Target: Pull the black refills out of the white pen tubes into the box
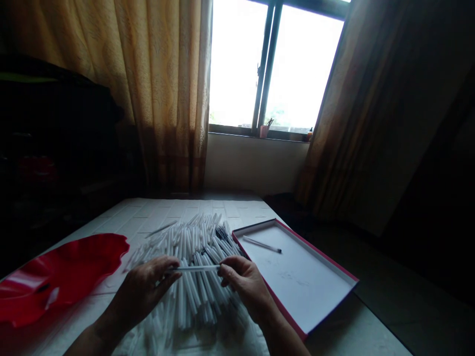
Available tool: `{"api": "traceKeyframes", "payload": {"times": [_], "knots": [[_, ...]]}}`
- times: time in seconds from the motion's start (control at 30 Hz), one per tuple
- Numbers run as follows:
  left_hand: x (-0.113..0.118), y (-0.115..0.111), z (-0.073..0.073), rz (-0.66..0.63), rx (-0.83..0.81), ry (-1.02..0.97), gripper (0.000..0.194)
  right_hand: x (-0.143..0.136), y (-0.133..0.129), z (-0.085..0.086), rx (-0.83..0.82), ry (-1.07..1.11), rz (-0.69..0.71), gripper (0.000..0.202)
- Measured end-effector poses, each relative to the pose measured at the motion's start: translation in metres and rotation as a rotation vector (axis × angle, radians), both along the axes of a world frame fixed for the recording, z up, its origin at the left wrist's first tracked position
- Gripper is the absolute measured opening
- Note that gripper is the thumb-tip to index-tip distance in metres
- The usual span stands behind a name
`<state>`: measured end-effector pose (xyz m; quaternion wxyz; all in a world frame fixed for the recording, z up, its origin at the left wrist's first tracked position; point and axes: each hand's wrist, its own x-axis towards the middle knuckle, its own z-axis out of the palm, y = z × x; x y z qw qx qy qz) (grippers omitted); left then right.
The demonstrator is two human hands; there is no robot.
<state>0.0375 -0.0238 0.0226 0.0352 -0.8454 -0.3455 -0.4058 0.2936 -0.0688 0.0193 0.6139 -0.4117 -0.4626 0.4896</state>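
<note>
Between my two hands a thin, pale pen barrel (200, 268) is held level over a pile. My left hand (148, 279) pinches its left end, and my right hand (243, 282) pinches the right end between thumb and forefinger. Below them spreads a large heap of white translucent pen barrels (189, 296), with some dark slender parts (222, 233) among them near the box lid. To the right lies a shallow white box lid with a red rim (315, 296). One pen with a dark tip (262, 244) rests inside it.
A red wavy-edged bowl (92, 257) sits at the table's left, with something small and pale in it. The white brick-patterned table (148, 210) ends before a wall and window. A pink cup (263, 131) holding thin sticks stands on the sill.
</note>
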Motion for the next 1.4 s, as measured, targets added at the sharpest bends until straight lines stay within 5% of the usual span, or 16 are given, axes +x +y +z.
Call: {"api": "traceKeyframes", "payload": {"times": [0.57, 0.83, 1.2, 1.4], "knots": [[0.007, -0.008, 0.015, -0.131, -0.085, 0.098, 0.044, -0.003, -0.007, 0.008, 0.067, 0.028, -0.11, 0.026], [0.007, -0.006, 0.009, -0.09, -0.071, 0.01, 0.025, -0.001, -0.006, 0.007, 0.068, -0.024, -0.125, 0.028], [0.005, -0.004, 0.006, -0.089, -0.179, 0.058, 0.047, -0.004, 0.001, -0.011, 0.124, -0.03, -0.142, 0.027], [0.003, -0.003, 0.0, -0.098, -0.209, 0.028, 0.022, -0.002, 0.0, -0.01, 0.107, -0.048, -0.142, 0.029]]}}
